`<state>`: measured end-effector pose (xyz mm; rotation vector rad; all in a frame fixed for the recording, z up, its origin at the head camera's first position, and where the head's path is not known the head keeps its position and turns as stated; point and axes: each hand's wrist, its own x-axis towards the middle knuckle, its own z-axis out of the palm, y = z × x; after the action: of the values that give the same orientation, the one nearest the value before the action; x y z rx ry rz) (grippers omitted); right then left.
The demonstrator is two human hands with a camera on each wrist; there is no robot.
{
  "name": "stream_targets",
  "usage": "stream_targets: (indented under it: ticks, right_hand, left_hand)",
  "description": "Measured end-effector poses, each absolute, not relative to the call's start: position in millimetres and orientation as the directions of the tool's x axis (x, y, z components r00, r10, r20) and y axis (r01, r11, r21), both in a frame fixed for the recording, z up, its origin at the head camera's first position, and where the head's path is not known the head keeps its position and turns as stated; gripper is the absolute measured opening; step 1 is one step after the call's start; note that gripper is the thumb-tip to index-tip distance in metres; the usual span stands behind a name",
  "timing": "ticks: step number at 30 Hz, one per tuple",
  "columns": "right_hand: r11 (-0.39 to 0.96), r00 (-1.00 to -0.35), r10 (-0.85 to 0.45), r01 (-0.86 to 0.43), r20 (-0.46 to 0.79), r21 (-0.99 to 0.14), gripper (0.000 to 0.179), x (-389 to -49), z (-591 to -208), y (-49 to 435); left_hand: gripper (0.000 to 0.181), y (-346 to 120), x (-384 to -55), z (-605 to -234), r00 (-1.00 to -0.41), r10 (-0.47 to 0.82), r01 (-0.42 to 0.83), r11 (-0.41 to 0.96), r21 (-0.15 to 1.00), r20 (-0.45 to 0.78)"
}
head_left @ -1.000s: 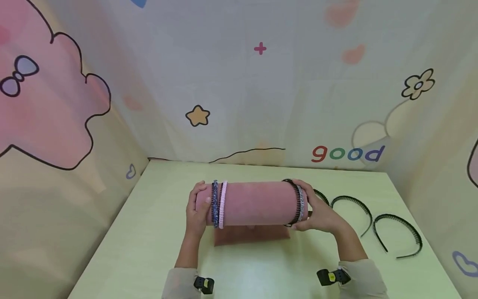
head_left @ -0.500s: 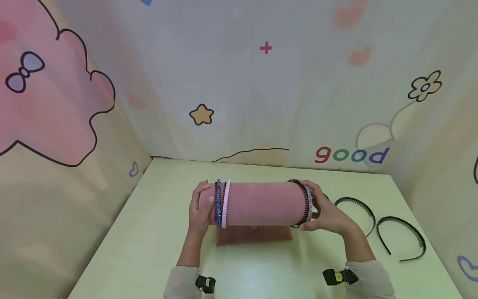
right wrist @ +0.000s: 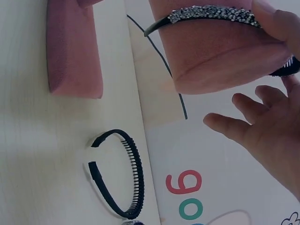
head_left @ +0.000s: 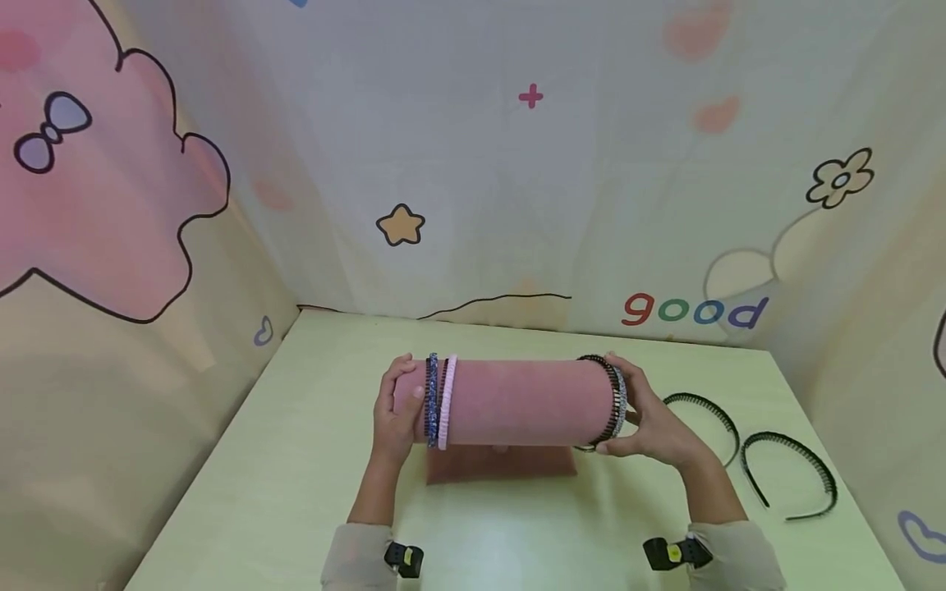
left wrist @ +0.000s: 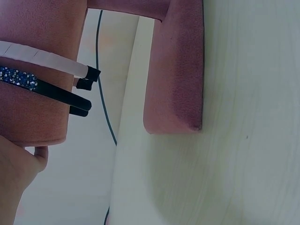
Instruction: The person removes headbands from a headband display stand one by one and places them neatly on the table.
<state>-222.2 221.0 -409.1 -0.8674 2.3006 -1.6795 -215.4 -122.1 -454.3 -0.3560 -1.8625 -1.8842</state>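
Observation:
A pink velvet headband stand (head_left: 517,402) has a thick horizontal roll on a flat base (head_left: 502,465). My left hand (head_left: 393,419) grips the roll's left end, thumb in front. Beside that thumb, a blue glitter headband (head_left: 433,402) and a pale pink headband (head_left: 446,402) circle the roll. My right hand (head_left: 654,423) holds a silver glitter headband (right wrist: 215,14) at the right end, thumb and fingers spread around its edge. Black comb teeth (head_left: 613,402) show along that end in the head view. In the left wrist view, the headbands' dark tips (left wrist: 84,105) stick out past the roll.
Black toothed headbands (head_left: 791,439) lie on the pale table (head_left: 332,492) to the right; another headband (right wrist: 136,173) shows in the right wrist view. A printed curtain (head_left: 473,164) hangs behind the table and along both sides.
The silver glitter headband has slid a little right, toward the roll's end, with my right hand. My left hand keeps its grip. The head view has shifted slightly.

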Motion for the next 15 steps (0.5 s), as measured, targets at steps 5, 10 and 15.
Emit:
stream_targets:
  ticks: [5, 10, 15]
  right_hand:
    - [0.239, -0.838, -0.515, -0.343, 0.181, -0.908, 0.105, -220.6, -406.3, 218.6]
    - [0.262, -0.839, -0.516, -0.348, 0.174, -0.9, 0.105, -217.8, -402.4, 218.3]
    - [0.299, -0.821, -0.536, -0.4, 0.195, -0.866, 0.105, -217.8, -399.7, 217.1]
  left_hand:
    - [0.031, -121.9, -215.9, -450.5, -0.852, -0.137, 0.507, 0.026, 0.862, 0.505]
    - [0.03, -121.5, -214.6, -451.9, -0.859, -0.132, 0.495, 0.036, 0.868, 0.495]
    - [0.03, -123.6, -215.7, -457.5, -0.87, -0.135, 0.473, 0.045, 0.88, 0.475]
